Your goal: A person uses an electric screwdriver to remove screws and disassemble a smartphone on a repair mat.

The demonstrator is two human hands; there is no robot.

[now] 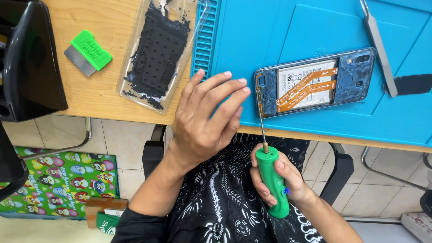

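My right hand (288, 182) grips a green-handled screwdriver (272, 182) below the desk edge, its thin shaft pointing up to the lower left corner of an opened blue phone (346, 78). The phone lies back-off on a blue work mat (279, 36), showing a white battery and orange flex cables. My left hand (207, 121) hovers over the desk's front edge just left of the phone, fingers spread and holding nothing.
A clear phone back cover with black adhesive (157, 49) lies on the wooden desk (103, 94). A green scraper with a metal blade (87, 51) sits further left, beside a black object (27, 58). Metal tweezers (378, 45) rest on the mat's right side.
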